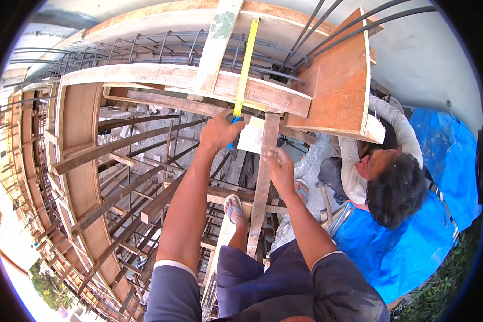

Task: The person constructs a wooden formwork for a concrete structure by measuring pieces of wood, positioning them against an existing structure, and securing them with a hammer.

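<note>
My left hand [220,132] is closed around a blue tape measure [233,144]. Its yellow blade [247,64] runs away from me over the long wooden formwork board [172,78] and the rebar behind it, with the tip at the far timber. To its right, my right hand [278,163] has its fingers curled together beside an upright wooden post [263,177]; anything in them is too small or hidden to make out. A pale board piece [251,135] shows between my hands. Left of the blade, a paint-marked plank [218,43] crosses the formwork.
A co-worker [394,182] crouches at right beneath an orange-brown plywood panel [333,80]. Blue tarp [440,155] spreads behind them. Several props and braces [129,142] criss-cross below at left, over gaps. My sandalled foot [235,210] rests on a narrow timber. Rebar [161,45] lines the far trough.
</note>
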Tool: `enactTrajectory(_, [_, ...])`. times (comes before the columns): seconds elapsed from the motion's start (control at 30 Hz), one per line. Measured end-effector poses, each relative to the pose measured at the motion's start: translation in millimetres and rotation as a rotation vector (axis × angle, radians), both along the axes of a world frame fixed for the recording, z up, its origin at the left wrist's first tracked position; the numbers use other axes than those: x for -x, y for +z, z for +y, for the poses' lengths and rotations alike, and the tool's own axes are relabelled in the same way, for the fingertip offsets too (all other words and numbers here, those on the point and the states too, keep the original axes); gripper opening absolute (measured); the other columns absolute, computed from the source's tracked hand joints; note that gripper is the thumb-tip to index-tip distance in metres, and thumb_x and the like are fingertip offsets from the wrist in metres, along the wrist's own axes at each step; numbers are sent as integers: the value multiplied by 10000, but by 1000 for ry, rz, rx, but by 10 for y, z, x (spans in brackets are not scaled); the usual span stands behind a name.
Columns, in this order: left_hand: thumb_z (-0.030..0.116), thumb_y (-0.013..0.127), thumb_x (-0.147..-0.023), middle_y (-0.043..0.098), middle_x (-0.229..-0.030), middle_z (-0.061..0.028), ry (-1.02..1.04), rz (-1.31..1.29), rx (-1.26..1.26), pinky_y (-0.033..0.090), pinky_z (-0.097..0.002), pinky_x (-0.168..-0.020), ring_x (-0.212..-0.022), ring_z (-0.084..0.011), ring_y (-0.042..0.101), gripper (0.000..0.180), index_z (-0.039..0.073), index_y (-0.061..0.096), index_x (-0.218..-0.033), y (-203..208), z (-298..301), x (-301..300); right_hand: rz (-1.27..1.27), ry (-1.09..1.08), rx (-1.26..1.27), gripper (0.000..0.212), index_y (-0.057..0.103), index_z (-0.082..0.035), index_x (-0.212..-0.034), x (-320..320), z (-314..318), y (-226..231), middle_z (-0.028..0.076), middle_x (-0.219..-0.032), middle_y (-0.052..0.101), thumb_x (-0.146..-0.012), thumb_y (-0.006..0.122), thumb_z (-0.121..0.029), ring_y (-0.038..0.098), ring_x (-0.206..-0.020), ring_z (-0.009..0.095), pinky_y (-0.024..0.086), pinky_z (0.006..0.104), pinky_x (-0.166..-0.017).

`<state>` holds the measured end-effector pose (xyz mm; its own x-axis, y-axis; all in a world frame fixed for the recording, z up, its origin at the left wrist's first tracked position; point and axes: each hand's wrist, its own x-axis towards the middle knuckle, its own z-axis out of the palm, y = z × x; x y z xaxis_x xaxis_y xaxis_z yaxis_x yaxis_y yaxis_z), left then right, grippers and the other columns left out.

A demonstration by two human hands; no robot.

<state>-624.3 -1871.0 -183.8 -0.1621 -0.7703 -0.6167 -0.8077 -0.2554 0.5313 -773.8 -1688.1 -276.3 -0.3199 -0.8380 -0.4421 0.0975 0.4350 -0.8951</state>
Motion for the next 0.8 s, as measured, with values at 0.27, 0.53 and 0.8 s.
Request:
enactTrajectory(0.27, [493,650,-743,701,-1105,-270,-65,-236,42,509,-460,-958,-1069,-414,674,761,130,562,-1406,-75,-9,68,-55,-12,-155,267,628,45,-1098,-11,859,-447,94,-948,691,-989,620,-199,668,-863,155,518,290,-790])
enactTrajectory(0.53, [500,638,-738,697,-1128,-265,-62,-270,16,509,-471,-967,-1081,-418,668,759,154,558,-1410,-14,-1,128,-3,71,-197,253,649,34,-1072,64,1287,-571,99,-905,707,-977,629,-199,687,-821,156,524,292,-724])
enactTrajectory(0.8, [467,638,-763,716,-1094,-235,-1,26,-1,535,-415,-923,-1025,-347,699,720,65,576,-1358,-64,150,-41,-115,17,-180,294,644,31,-1079,95,1069,-417,80,-924,695,-994,623,-249,663,-801,140,523,288,-723])
